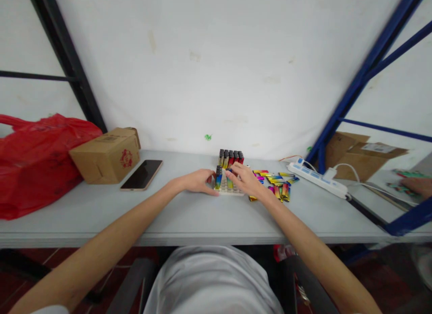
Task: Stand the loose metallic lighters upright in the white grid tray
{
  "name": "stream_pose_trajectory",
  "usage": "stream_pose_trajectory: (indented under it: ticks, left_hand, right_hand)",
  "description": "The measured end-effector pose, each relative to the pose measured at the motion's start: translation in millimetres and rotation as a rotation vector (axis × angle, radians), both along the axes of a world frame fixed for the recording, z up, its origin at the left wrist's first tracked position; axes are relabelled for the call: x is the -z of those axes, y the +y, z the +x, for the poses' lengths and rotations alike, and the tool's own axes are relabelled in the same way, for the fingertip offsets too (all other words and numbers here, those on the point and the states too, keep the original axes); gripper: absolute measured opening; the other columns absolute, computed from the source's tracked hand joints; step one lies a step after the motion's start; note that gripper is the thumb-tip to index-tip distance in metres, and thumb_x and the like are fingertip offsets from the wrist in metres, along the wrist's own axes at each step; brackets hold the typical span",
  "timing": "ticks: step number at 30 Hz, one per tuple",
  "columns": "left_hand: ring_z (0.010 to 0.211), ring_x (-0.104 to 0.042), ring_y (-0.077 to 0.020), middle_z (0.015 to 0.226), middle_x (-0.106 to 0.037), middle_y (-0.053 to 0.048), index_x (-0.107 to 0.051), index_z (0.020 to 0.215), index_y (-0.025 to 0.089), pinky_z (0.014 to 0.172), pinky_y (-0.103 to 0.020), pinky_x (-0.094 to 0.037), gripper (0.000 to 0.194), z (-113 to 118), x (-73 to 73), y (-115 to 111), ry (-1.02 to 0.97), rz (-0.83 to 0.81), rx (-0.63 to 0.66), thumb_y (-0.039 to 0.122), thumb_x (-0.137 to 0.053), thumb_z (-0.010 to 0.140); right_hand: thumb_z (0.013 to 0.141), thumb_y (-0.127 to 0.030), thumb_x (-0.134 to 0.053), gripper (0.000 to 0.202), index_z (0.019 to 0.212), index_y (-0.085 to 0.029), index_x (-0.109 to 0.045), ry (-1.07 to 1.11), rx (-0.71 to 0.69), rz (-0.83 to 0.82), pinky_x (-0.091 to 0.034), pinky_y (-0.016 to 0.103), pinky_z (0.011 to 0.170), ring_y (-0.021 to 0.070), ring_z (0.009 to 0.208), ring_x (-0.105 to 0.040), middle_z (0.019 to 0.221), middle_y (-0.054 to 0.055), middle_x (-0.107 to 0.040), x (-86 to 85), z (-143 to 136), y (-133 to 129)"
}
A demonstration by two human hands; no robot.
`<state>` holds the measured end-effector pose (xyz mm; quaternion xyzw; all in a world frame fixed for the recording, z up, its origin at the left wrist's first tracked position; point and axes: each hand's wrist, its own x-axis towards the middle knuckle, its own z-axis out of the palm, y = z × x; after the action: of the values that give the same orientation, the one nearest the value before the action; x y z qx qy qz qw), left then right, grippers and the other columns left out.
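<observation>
A white tray with rows of holes [232, 193] lies on the table in front of me. At its left end, lighters with black tops [218, 178] stand upright in a column. My left hand [199, 181] curves round that end, thumb at the front corner and fingers farther back. My right hand [246, 180] is over the tray, its fingers pinching a shiny yellow-and-blue lighter [230, 182] that stands upright; the hand partly hides it. Behind the hands, a block of red and gold lighters [231, 157] stands upright. To the right lies a loose pile of colourful metallic lighters [280, 188].
A phone [142, 174], a cardboard box [107, 155] and a red plastic bag [43, 161] are on the left. On the right are a white power strip [317, 179] and a blue frame post [357, 80]. Another person's hand [417, 186] shows beyond it.
</observation>
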<state>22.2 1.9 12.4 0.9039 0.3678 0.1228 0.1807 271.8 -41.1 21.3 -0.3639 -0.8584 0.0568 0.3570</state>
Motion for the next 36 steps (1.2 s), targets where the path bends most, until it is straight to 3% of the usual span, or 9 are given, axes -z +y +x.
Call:
stream_pose_trajectory:
  ticks: [5, 11, 17, 21, 26, 28, 31, 33, 36]
  left_hand:
    - [0.08, -0.063, -0.0227, 0.094, -0.07, -0.005, -0.069, 0.107, 0.016, 0.069, -0.03, -0.047, 0.069, -0.7, 3.0, 2.5, 0.002, 0.014, 0.002, 0.073, -0.082, 0.07]
    - [0.083, -0.065, -0.0247, 0.097, -0.072, -0.006, -0.069, 0.106, 0.017, 0.071, -0.03, -0.047, 0.07, -1.4, 4.6, 4.7, 0.011, 0.008, -0.016, 0.074, -0.083, 0.068]
    - [0.083, -0.065, -0.0241, 0.097, -0.072, -0.006, -0.069, 0.111, 0.017, 0.071, -0.03, -0.046, 0.072, -0.7, 4.2, 4.0, 0.002, -0.003, 0.002, 0.073, -0.083, 0.068]
    - [0.081, -0.065, -0.024, 0.095, -0.071, -0.005, -0.069, 0.11, 0.017, 0.069, -0.03, -0.046, 0.071, -0.6, 2.1, 3.3, -0.002, -0.017, 0.006, 0.072, -0.084, 0.068]
    - [0.085, -0.065, -0.0251, 0.099, -0.071, -0.007, -0.069, 0.112, 0.016, 0.073, -0.03, -0.047, 0.072, -0.3, -1.2, 2.2, 0.005, -0.023, 0.02, 0.072, -0.082, 0.07]
    - [0.087, -0.065, -0.0256, 0.101, -0.071, -0.008, -0.069, 0.114, 0.015, 0.074, -0.031, -0.048, 0.074, -0.1, -1.7, 2.1, 0.016, -0.026, 0.021, 0.073, -0.081, 0.07]
    - [0.087, -0.066, -0.0258, 0.103, -0.072, -0.009, -0.069, 0.115, 0.015, 0.075, -0.031, -0.048, 0.074, -0.1, -1.4, 2.8, 0.021, -0.03, 0.03, 0.073, -0.081, 0.07]
    - [0.087, -0.066, -0.0259, 0.103, -0.072, -0.009, -0.069, 0.115, 0.015, 0.075, -0.031, -0.048, 0.074, -0.2, -0.9, 3.2, 0.021, -0.034, 0.032, 0.072, -0.082, 0.07]
    - [0.088, -0.067, -0.0264, 0.104, -0.072, -0.009, -0.069, 0.114, 0.015, 0.074, -0.031, -0.049, 0.074, 0.0, -0.7, 3.2, 0.02, -0.036, 0.017, 0.072, -0.082, 0.069]
  right_hand:
    - [0.109, -0.068, -0.04, 0.059, 0.075, -0.022, -0.056, -0.046, -0.009, -0.111, -0.035, 0.028, 0.064, 0.0158, 0.063, -0.052, 0.064, -0.001, -0.059, 1.5, -3.8, -3.6]
    - [0.105, -0.068, -0.052, 0.055, 0.078, -0.021, -0.063, -0.035, -0.105, -0.216, -0.043, 0.028, 0.067, 0.0193, 0.069, -0.064, 0.074, 0.003, -0.073, 8.1, -5.6, 1.1]
    - [0.106, -0.062, -0.057, 0.048, 0.083, -0.02, -0.064, -0.17, -0.088, -0.107, -0.039, 0.029, 0.067, 0.0197, 0.068, -0.062, 0.076, 0.006, -0.071, 17.8, -7.8, 10.5]
    - [0.105, -0.064, -0.058, 0.052, 0.077, -0.02, -0.064, -0.208, -0.102, -0.144, -0.035, 0.028, 0.064, 0.0167, 0.062, -0.056, 0.068, 0.002, -0.065, 16.9, -10.3, 10.3]
    - [0.115, -0.048, -0.038, 0.053, 0.087, -0.019, -0.072, -0.143, 0.082, -0.105, -0.041, 0.027, 0.073, 0.017, 0.068, -0.06, 0.071, 0.001, -0.067, 2.8, 29.9, 21.5]
    - [0.114, -0.04, -0.045, 0.043, 0.09, -0.018, -0.074, -0.186, 0.22, -0.059, -0.044, 0.028, 0.077, 0.0188, 0.075, -0.064, 0.081, 0.005, -0.073, 0.5, 58.6, 30.4]
    - [0.105, -0.025, -0.061, 0.02, 0.099, -0.014, -0.078, -0.339, 0.321, -0.103, -0.049, 0.03, 0.087, 0.0228, 0.091, -0.07, 0.1, 0.013, -0.079, 4.8, 96.4, 43.0]
    - [0.098, -0.019, -0.068, 0.015, 0.105, -0.014, -0.08, -0.408, 0.345, -0.141, -0.052, 0.032, 0.093, 0.0252, 0.099, -0.072, 0.109, 0.015, -0.08, 10.3, 110.0, 49.4]
    - [0.098, -0.018, -0.066, 0.022, 0.114, -0.018, -0.082, -0.444, 0.294, -0.142, -0.053, 0.034, 0.099, 0.027, 0.108, -0.073, 0.12, 0.014, -0.08, 16.7, 111.8, 55.7]
